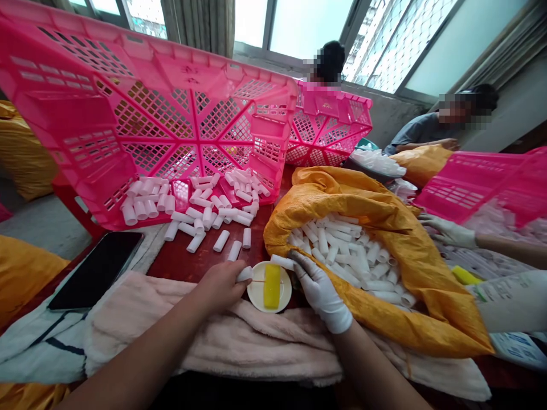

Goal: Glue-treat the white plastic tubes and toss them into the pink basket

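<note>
Where the orange woven sack [431, 299] gapes open at centre right, a heap of short white tubes [337, 245] fills its mouth. At upper left, a large pink plastic crate [171, 119] stands tipped up on edge with its lattice base facing the camera, and more white tubes [205, 205] lie scattered on the dark red tabletop [183, 265] along its lower edge. A second pink crate [327, 128] sits tilted beyond it at top centre, and a third [478, 182] lies at the right edge. The person's bare left hand [220, 287] is closed, its fingers curled around a white tube [245, 274] just beside a small white dish [269, 286], which holds a yellow sponge [272, 286]. The right hand, in a white glove [320, 290], pinches another white tube [282, 262] between its fingertips, and that tube sits just above the dish's rim. Both forearms reach in from the bottom of the frame, angled toward each other above a pale pink towel [213, 336]. At far right, a co-worker's gloved hand [447, 230] reaches in beside the sack, and a dark tablet [96, 270] lies at left.
</note>
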The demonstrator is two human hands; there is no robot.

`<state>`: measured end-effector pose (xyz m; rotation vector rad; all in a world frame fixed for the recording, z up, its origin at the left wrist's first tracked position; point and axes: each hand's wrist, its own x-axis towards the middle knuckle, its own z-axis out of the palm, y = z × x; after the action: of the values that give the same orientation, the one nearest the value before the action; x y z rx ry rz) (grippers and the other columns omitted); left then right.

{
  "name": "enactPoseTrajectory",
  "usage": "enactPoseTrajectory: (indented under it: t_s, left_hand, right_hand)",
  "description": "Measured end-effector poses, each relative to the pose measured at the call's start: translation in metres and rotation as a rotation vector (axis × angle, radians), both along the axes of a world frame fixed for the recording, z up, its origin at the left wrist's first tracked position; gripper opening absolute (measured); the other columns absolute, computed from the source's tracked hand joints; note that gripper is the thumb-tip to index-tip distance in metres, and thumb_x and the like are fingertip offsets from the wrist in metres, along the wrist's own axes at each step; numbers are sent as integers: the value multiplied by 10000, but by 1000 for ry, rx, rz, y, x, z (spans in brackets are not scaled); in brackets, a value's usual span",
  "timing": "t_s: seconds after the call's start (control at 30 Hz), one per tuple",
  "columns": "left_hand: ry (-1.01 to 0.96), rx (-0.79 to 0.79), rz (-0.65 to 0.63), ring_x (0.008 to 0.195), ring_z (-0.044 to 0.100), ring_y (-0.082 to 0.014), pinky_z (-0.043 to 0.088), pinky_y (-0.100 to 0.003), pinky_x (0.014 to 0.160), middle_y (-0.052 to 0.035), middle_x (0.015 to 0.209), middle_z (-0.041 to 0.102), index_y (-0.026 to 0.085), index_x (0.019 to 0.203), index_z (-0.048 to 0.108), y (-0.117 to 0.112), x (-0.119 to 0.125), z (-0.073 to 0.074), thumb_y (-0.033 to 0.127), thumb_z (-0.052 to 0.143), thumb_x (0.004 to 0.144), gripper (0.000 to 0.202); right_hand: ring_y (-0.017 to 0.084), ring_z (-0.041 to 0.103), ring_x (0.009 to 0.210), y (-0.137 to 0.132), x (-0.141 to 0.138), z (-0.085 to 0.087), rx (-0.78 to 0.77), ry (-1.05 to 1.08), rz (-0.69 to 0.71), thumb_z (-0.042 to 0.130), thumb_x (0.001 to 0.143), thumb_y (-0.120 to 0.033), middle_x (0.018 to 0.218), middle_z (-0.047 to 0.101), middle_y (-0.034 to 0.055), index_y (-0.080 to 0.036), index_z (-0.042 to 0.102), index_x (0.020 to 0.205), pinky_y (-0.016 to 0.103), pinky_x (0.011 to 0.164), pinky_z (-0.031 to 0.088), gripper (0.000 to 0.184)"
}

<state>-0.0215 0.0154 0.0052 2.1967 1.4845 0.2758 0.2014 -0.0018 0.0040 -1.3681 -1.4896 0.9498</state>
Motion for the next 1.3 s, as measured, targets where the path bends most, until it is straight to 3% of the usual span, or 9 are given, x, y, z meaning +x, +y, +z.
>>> enactPoseTrajectory:
  t_s: [0.07,0.2,0.53,0.7,0.87,1.0,1.13,1.3]
  left_hand:
    - [5,-10,-9,705,537,-154,349,-232,598,-8,737,578,209,719,489,1,0,-1,365,449,761,167]
    - [24,-11,-7,710,539,-156,348,-232,589,-11,738,579,208,720,489,0,1,1,363,448,760,164]
    - [52,-10,-20,720,544,-157,349,-237,600,-14,740,580,203,730,496,-1,2,7,347,443,765,157]
    - [58,-8,-10,740,550,-164,357,-246,624,-19,756,590,204,749,509,-2,2,7,343,443,766,154]
    - [65,15,-25,740,550,-168,362,-251,632,-20,761,590,205,759,511,-2,1,5,345,437,767,159]
    - [59,40,-38,747,553,-173,365,-256,638,-25,775,597,204,763,514,-3,0,5,338,439,765,154]
    - [61,43,-33,762,556,-174,369,-253,644,-28,777,600,204,769,523,-3,0,7,340,436,770,161]
    - [52,53,-34,737,557,-170,365,-249,623,-24,769,598,206,765,520,-3,-1,5,346,429,774,167]
  right_hand:
    - [201,482,1084,3,-3,-1,75,-70,37,500,812,-299,1127,574,30,-242,589,1064,399,1013,305,273]
    - [194,539,965,6,-8,2,215,-173,140,493,796,-210,991,611,28,-253,624,965,386,930,394,218]
    - [211,496,1011,7,-11,-4,340,-328,192,462,789,-152,1052,567,59,-237,605,950,402,917,387,231]
    - [215,528,934,6,-12,-5,275,-314,90,454,803,-190,973,588,69,-236,578,994,418,883,406,231]
    - [217,493,993,5,-15,-1,355,-325,134,460,781,-157,997,564,64,-226,589,917,406,911,383,200]
    - [217,511,970,2,-15,0,229,-273,59,455,813,-215,1008,577,70,-225,559,1016,422,920,379,228]
    - [207,529,889,2,-14,-2,265,-281,85,489,780,-186,906,581,60,-224,583,909,409,868,414,164]
    - [215,500,995,1,-10,-5,292,-244,92,506,770,-191,1027,560,63,-223,572,969,409,917,385,211]
